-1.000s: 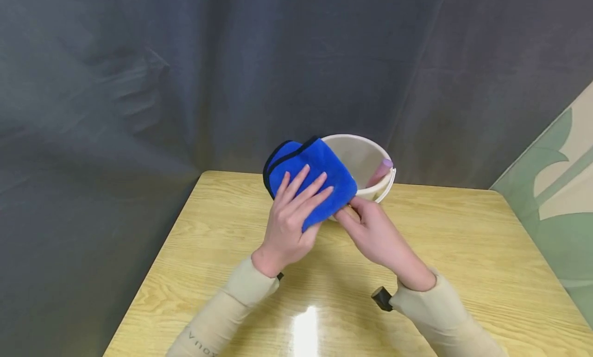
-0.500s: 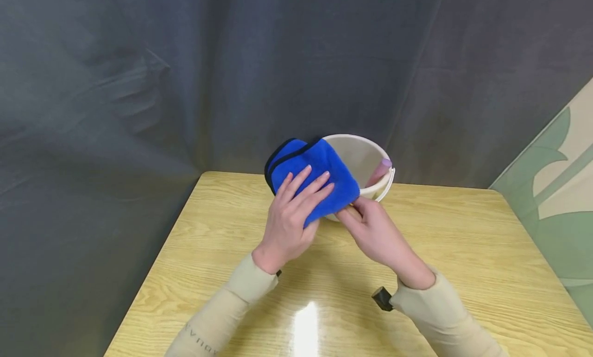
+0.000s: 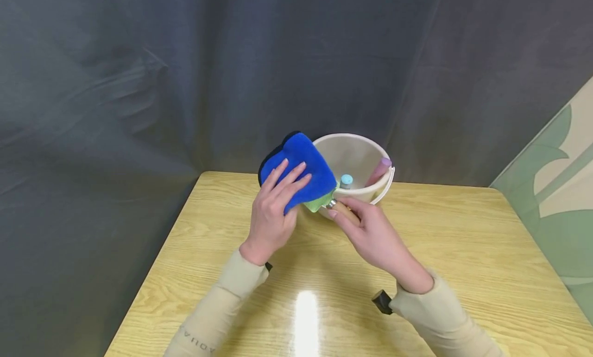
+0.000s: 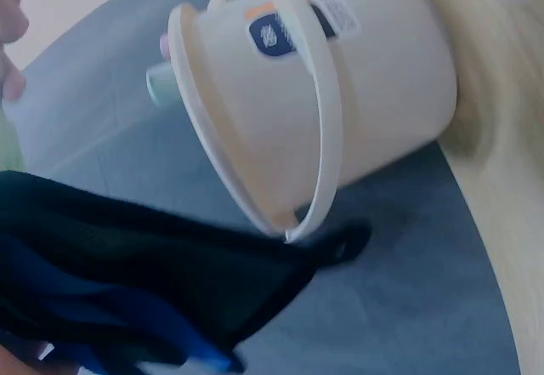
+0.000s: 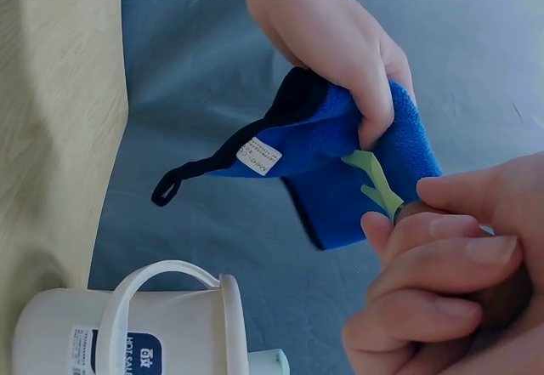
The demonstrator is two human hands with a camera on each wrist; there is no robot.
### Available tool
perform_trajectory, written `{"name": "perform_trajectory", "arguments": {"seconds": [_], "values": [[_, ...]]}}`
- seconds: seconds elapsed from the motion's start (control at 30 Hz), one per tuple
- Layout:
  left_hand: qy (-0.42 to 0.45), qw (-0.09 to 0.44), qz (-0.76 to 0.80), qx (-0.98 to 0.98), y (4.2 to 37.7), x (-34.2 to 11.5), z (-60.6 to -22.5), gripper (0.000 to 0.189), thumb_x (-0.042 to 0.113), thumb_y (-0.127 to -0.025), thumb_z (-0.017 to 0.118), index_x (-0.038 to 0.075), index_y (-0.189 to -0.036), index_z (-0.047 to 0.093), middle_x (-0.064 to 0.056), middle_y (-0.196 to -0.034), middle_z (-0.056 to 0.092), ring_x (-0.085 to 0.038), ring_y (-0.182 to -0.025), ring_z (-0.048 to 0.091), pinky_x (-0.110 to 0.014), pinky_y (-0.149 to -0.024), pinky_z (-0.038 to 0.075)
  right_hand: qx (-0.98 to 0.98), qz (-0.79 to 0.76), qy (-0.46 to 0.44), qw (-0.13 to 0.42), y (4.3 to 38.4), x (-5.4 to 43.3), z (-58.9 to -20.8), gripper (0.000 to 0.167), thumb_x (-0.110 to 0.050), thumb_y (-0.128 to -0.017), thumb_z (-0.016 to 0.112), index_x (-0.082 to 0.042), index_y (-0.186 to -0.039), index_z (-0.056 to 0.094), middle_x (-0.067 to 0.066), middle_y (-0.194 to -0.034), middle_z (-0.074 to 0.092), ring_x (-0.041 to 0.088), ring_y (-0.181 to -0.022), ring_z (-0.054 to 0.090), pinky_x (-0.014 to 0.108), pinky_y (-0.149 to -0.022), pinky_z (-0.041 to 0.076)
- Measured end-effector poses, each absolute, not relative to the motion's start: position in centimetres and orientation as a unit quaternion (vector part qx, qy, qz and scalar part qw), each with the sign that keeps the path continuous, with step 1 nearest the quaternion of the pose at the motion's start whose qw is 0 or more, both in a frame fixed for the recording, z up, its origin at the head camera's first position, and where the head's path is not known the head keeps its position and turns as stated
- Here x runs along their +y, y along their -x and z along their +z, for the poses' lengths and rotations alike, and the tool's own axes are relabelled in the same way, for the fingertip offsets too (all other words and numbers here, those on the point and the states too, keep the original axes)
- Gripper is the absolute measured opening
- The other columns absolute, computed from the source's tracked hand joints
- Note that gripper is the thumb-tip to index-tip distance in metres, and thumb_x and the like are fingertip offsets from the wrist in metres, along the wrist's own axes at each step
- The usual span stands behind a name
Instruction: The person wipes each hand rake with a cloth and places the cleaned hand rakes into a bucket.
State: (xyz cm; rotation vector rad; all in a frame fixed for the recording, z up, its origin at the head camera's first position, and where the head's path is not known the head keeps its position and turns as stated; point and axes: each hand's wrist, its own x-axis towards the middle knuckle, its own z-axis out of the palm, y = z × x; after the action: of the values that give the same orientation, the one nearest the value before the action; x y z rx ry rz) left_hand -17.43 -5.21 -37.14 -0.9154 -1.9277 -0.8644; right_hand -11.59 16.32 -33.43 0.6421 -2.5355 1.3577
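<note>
A blue cloth with black edging (image 3: 308,164) is folded over a light green tool head (image 3: 316,203). My left hand (image 3: 273,215) holds the cloth, fingers spread over its top and thumb underneath. In my right hand (image 3: 370,231) is the tool's wooden handle (image 3: 346,213), with a metal collar between handle and head. From the right wrist, the head's visible part (image 5: 376,181) looks split into points; the cloth hides the rest, so its kind is unclear. The cloth's black hanging loop (image 5: 167,186) and white label (image 5: 258,156) dangle free.
Behind the hands stands a white bucket (image 3: 354,141) with a handle and a printed label (image 4: 276,36). A purple stick-like end (image 3: 381,169) and a light blue rounded end (image 3: 346,180) show inside it. Table wood (image 3: 217,218) lies beneath; dark curtain (image 3: 278,64) hangs behind.
The left hand and cloth have shifted left, away from the right hand. The green head, metal collar and handle now show, as does the light blue end in the bucket.
</note>
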Motion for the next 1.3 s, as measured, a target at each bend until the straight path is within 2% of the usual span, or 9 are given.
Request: {"name": "perform_trajectory", "arguments": {"seconds": [0.1,0.43,0.7,0.87,0.97,1.07,1.1,1.2,1.3], "values": [[0.356,0.403,-0.351,-0.766,17.8,-5.5,-36.8,0.049,-0.009,-0.086,0.051,0.003,-0.130,0.068,-0.010,-0.145,0.057,-0.034,-0.141,0.042,-0.046,-0.117,0.031,-0.853,0.463,-0.220,0.096,11.5,16.5,-33.4,0.028,-0.019,-0.101,0.066,-0.013,-0.128,0.071,-0.004,-0.115,0.072,0.014,-0.096,0.062,0.031,-0.082,0.051],[0.301,0.402,-0.407,-0.763,18.7,-6.1,-36.1,0.045,-0.008,-0.088,0.051,0.000,-0.130,0.067,-0.012,-0.137,0.063,-0.030,-0.129,0.056,-0.041,-0.111,0.041,-0.854,0.463,-0.225,0.080,11.3,16.7,-33.3,0.021,-0.021,-0.101,0.066,-0.014,-0.120,0.073,-0.004,-0.099,0.070,0.016,-0.086,0.057,0.028,-0.076,0.047],[0.364,0.402,-0.400,-0.739,17.8,-4.9,-36.1,0.038,0.001,-0.087,0.047,-0.003,-0.116,0.071,-0.016,-0.135,0.063,-0.036,-0.139,0.045,-0.055,-0.116,0.029,-0.856,0.454,-0.233,0.084,11.5,16.7,-33.1,0.022,-0.017,-0.102,0.064,-0.011,-0.122,0.073,-0.003,-0.104,0.070,0.017,-0.090,0.058,0.032,-0.078,0.048],[0.383,0.409,-0.379,-0.736,16.6,-3.9,-36.0,0.034,0.004,-0.090,0.047,-0.001,-0.113,0.072,-0.015,-0.127,0.068,-0.035,-0.137,0.048,-0.061,-0.117,0.023,-0.858,0.452,-0.230,0.079,11.8,16.6,-33.2,0.025,-0.017,-0.102,0.063,-0.011,-0.124,0.072,-0.001,-0.113,0.072,0.015,-0.098,0.062,0.036,-0.085,0.052],[0.404,0.416,-0.368,-0.727,15.8,-3.1,-35.9,0.034,0.006,-0.092,0.047,0.000,-0.114,0.072,-0.012,-0.121,0.071,-0.033,-0.132,0.053,-0.065,-0.116,0.019,-0.858,0.459,-0.219,0.074,11.8,16.6,-33.2,0.019,-0.015,-0.102,0.062,-0.010,-0.116,0.073,-0.003,-0.089,0.068,0.014,-0.079,0.060,0.032,-0.071,0.050],[0.413,0.420,-0.368,-0.719,15.1,-2.5,-35.8,0.034,0.008,-0.092,0.048,0.000,-0.117,0.069,-0.010,-0.117,0.073,-0.029,-0.126,0.059,-0.066,-0.115,0.019,-0.854,0.473,-0.210,0.060,11.7,16.6,-33.2,0.012,-0.012,-0.102,0.059,-0.009,-0.104,0.071,-0.005,-0.067,0.049,0.013,-0.058,0.047,0.029,-0.055,0.041],[0.414,0.420,-0.371,-0.718,15.0,-2.4,-35.7,0.034,0.008,-0.091,0.049,-0.001,-0.119,0.067,-0.010,-0.116,0.073,-0.028,-0.124,0.061,-0.064,-0.116,0.022,-0.852,0.478,-0.207,0.056,11.6,16.6,-33.1,0.011,-0.012,-0.101,0.060,-0.009,-0.102,0.070,-0.005,-0.065,0.043,0.014,-0.055,0.042,0.030,-0.053,0.037],[0.415,0.412,-0.380,-0.717,14.8,-2.6,-35.9,0.038,0.008,-0.088,0.055,-0.003,-0.123,0.060,-0.011,-0.118,0.072,-0.028,-0.122,0.062,-0.056,-0.115,0.030,-0.849,0.485,-0.205,0.049,11.6,16.5,-33.2,0.012,-0.012,-0.101,0.060,-0.008,-0.101,0.071,-0.006,-0.063,0.040,0.013,-0.052,0.038,0.030,-0.050,0.035],[0.427,0.408,-0.364,-0.720,14.8,-2.9,-36.1,0.043,0.011,-0.084,0.061,-0.003,-0.126,0.060,-0.012,-0.126,0.068,-0.028,-0.126,0.059,-0.050,-0.113,0.037,-0.847,0.486,-0.207,0.057,11.6,16.4,-33.1,0.011,-0.012,-0.101,0.061,-0.007,-0.101,0.071,-0.006,-0.063,0.041,0.013,-0.052,0.039,0.029,-0.051,0.036]]}}
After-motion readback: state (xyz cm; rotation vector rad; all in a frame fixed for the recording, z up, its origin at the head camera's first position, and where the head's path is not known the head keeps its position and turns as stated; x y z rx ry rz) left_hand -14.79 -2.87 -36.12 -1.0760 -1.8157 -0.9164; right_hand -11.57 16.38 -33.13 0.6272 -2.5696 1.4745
